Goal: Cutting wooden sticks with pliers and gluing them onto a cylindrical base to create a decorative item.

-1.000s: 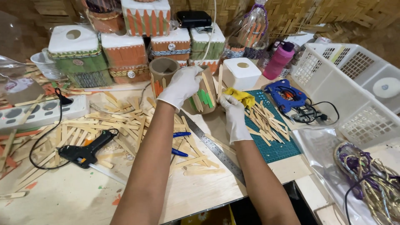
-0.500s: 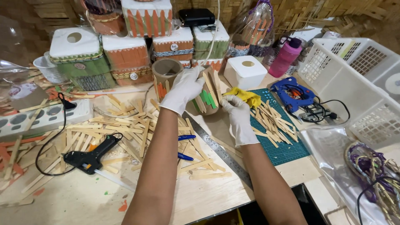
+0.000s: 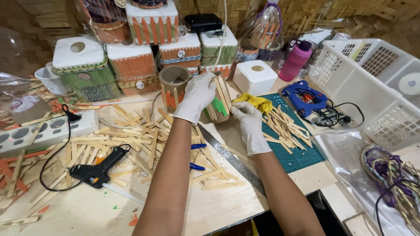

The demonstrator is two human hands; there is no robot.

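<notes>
Two gloved hands are meeting over a cluttered surface, and the scene is running from left to right. At the far left a white power strip is lying beside loose wooden sticks, which are spreading across the middle. A black glue gun is resting among them, its cord curling towards the edge. Behind, decorated boxes in green, orange and white are standing in a stack. The left hand is wrapping its fingers over the top of a cardboard cylinder clad in orange, plain and green sticks; its grip is closing around that cylinder, which is sitting upright on the surface just in front of the boxes. A steel ruler is lying diagonally below, near two blue pens. The right hand is pressing against the cylinder's right side with fingers curled, holding it there; a yellow cloth is showing just behind this hand, and whether the fingers are pinching it I cannot tell. Further right a green cutting mat is carrying more sticks, with a blue glue gun at its far corner, a pink bottle behind, and a white basket at the edge.
</notes>
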